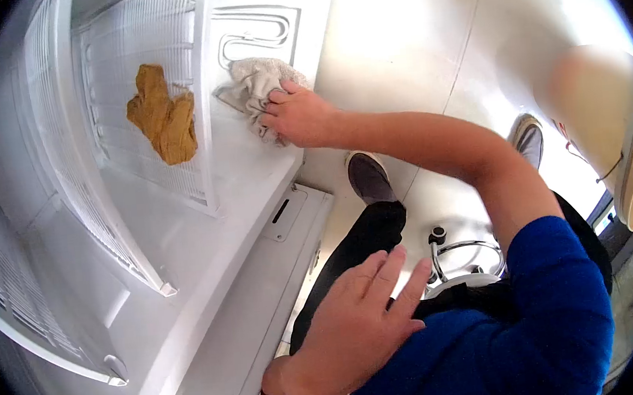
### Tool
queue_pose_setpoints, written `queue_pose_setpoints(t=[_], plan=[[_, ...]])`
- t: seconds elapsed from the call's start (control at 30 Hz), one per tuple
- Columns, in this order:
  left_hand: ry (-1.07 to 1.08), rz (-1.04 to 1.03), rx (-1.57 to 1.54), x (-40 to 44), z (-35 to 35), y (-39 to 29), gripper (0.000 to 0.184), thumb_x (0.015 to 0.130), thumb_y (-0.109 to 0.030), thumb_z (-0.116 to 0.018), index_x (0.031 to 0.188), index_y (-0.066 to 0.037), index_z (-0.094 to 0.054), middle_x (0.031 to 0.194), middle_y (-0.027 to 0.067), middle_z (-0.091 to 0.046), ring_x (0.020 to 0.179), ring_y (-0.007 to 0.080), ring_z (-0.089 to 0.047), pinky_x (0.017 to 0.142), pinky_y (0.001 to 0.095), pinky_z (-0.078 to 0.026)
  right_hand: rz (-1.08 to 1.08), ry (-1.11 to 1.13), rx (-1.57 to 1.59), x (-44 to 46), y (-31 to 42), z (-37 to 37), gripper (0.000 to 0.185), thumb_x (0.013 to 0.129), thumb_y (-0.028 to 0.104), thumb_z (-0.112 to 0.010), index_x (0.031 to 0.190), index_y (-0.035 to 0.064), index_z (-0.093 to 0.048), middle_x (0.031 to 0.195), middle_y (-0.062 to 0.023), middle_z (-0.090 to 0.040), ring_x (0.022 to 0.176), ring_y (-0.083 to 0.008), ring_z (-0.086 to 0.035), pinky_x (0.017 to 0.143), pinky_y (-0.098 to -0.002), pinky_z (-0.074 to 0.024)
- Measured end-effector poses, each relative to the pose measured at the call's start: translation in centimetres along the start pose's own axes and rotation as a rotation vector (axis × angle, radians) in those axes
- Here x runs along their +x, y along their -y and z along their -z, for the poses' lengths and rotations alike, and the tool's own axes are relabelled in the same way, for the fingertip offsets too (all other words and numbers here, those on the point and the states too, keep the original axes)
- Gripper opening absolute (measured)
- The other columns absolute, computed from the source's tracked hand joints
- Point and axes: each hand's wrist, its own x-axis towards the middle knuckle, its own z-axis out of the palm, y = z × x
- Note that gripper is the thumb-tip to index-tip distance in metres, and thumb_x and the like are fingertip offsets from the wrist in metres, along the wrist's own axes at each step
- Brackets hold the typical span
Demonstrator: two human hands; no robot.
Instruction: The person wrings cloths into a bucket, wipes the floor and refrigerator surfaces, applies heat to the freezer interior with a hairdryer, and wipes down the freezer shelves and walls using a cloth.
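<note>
Right hand on the grey cloth, left hand free

The crumpled grey cloth lies against the white panel, just beside its moulded winding groove. I have my right hand on it, the fingers partly curled into its folds; the thumb's grip is hard to make out. I judge the step in hand to be working the cloth against that surface. Shifting it from here would call for keeping the folds gathered under the fingers and clearing the edge of the ribbed rack.

A mustard-brown cloth rests on the rack, apart from my hands. My left hand is open near my body, back towards me, fingers spread, with nothing visible in its hold. Farther out, I see a shoe and a chrome stool base on the floor.
</note>
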Motion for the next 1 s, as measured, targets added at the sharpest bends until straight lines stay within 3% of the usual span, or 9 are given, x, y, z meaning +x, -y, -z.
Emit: queue_pose_setpoints(t=[0.1, 0.17, 0.23, 0.43, 0.57, 0.63, 0.67, 0.8, 1.0], plan=[[-0.023, -0.055, -0.041, -0.3, 0.2, 0.0, 0.075, 0.079, -0.030, -0.082, 0.145, -0.008, -0.053, 0.144, 0.0209, -0.053, 0.129, 0.0371, -0.054, 0.110, 0.0442, -0.046, 0.060, -0.461, -0.103, 4.4, 2.1, -5.4, 0.042, 0.094, 0.038, -0.061, 0.131, 0.0186, -0.065, 0.131, -0.0001, -0.065, 0.127, -0.0184, -0.050, 0.110, -0.0427, -0.0311], [-0.017, -0.065, -0.039, -0.5, 0.1, 0.4, 0.074, 0.080, -0.030, -0.081, 0.144, -0.007, -0.053, 0.143, 0.0224, -0.052, 0.128, 0.0381, -0.054, 0.109, 0.0444, -0.046, -0.026, -0.426, -0.105, 6.9, 3.7, -5.8, 0.043, 0.096, 0.035, -0.058, 0.135, 0.0171, -0.063, 0.137, -0.0024, -0.061, 0.130, -0.0194, -0.048, 0.108, -0.0439, -0.0313], [-0.016, -0.047, -0.039, -0.5, 0.0, 0.6, 0.075, 0.080, -0.031, -0.081, 0.145, -0.007, -0.052, 0.143, 0.0226, -0.053, 0.128, 0.0383, -0.054, 0.109, 0.0444, -0.046, -0.117, 0.004, -0.138, 7.0, 4.8, -3.2, 0.044, 0.098, 0.034, -0.055, 0.137, 0.0135, -0.062, 0.138, -0.0012, -0.061, 0.132, -0.0208, -0.047, 0.110, -0.0456, -0.0299], [-0.094, -0.077, -0.009, -1.4, -0.6, 0.2, 0.073, 0.082, -0.031, -0.080, 0.145, -0.006, -0.052, 0.140, 0.0234, -0.054, 0.127, 0.0382, -0.055, 0.108, 0.0430, -0.047, -0.228, 0.134, -0.155, -2.3, 0.7, -0.3, 0.026, 0.087, 0.021, -0.068, 0.112, 0.0172, -0.072, 0.108, -0.0020, -0.072, 0.117, -0.0241, -0.059, 0.098, -0.0477, -0.0464], [-0.102, -0.155, -0.030, -1.6, -1.6, 0.0, 0.071, 0.084, -0.030, -0.078, 0.144, -0.004, -0.051, 0.139, 0.0246, -0.054, 0.126, 0.0369, -0.056, 0.107, 0.0425, -0.047, -0.709, -0.374, 0.542, -4.9, -3.7, 9.6, 0.037, 0.093, 0.033, -0.067, 0.119, 0.0066, -0.068, 0.095, -0.0171, -0.074, 0.091, -0.0345, -0.072, 0.081, -0.0445, -0.0573], [-0.113, -0.156, -0.053, -1.6, -1.5, 0.0, 0.070, 0.085, -0.029, -0.078, 0.144, -0.003, -0.050, 0.138, 0.0256, -0.054, 0.125, 0.0372, -0.056, 0.106, 0.0435, -0.047, -0.609, -0.651, 0.788, -3.4, -4.4, 11.0, 0.042, 0.096, 0.039, -0.065, 0.123, 0.0057, -0.066, 0.087, -0.0159, -0.074, 0.088, -0.0373, -0.072, 0.079, -0.0453, -0.0570], [-0.134, -0.158, -0.043, -1.5, -1.6, 0.1, 0.070, 0.085, -0.029, -0.078, 0.144, -0.004, -0.050, 0.137, 0.0259, -0.054, 0.125, 0.0377, -0.056, 0.106, 0.0440, -0.047, -0.575, -0.663, 0.640, -2.1, -4.9, 10.1, 0.046, 0.095, 0.041, -0.067, 0.126, 0.0070, -0.065, 0.081, -0.0132, -0.073, 0.095, -0.0361, -0.070, 0.086, -0.0414, -0.0556], [-0.099, -0.149, -0.003, -1.3, -1.4, 0.4, 0.072, 0.084, -0.028, -0.079, 0.145, -0.003, -0.049, 0.137, 0.0263, -0.054, 0.127, 0.0383, -0.055, 0.107, 0.0445, -0.047, -0.494, -0.297, -0.261, 0.8, -2.8, 1.5, 0.056, 0.087, 0.047, -0.071, 0.135, 0.0195, -0.061, 0.147, -0.0091, -0.049, 0.142, -0.0296, -0.035, 0.104, -0.0674, -0.0345], [-0.142, -0.163, -0.001, -1.2, -1.0, 0.5, 0.072, 0.085, -0.027, -0.079, 0.146, -0.003, -0.048, 0.137, 0.0255, -0.054, 0.128, 0.0379, -0.055, 0.107, 0.0444, -0.046, -0.206, -0.272, -0.220, -4.2, -0.8, -3.3, 0.044, 0.080, 0.024, -0.075, 0.121, 0.0188, -0.063, 0.132, -0.0098, -0.060, 0.130, -0.0257, -0.050, 0.103, -0.0533, -0.0420]])
